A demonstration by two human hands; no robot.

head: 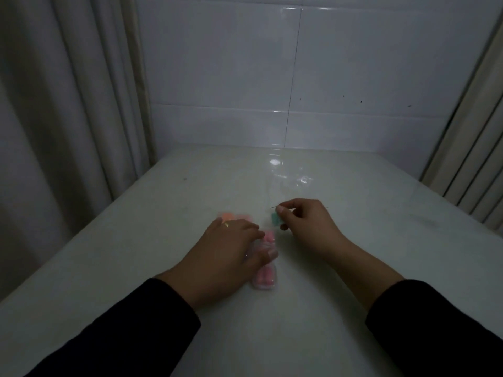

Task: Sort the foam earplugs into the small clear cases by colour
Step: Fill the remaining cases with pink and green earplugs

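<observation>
Pinching a green earplug, right hand hovers above white table; left hand holds pink case.

Teal-green earplug, pink earplugs in clear case; orange earplugs, glossy white worktop, black sleeves

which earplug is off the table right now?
The green earplug, pinched in the right hand. The pink earplugs lie in a clear case by the left hand; the orange ones sit beyond that hand.
</observation>
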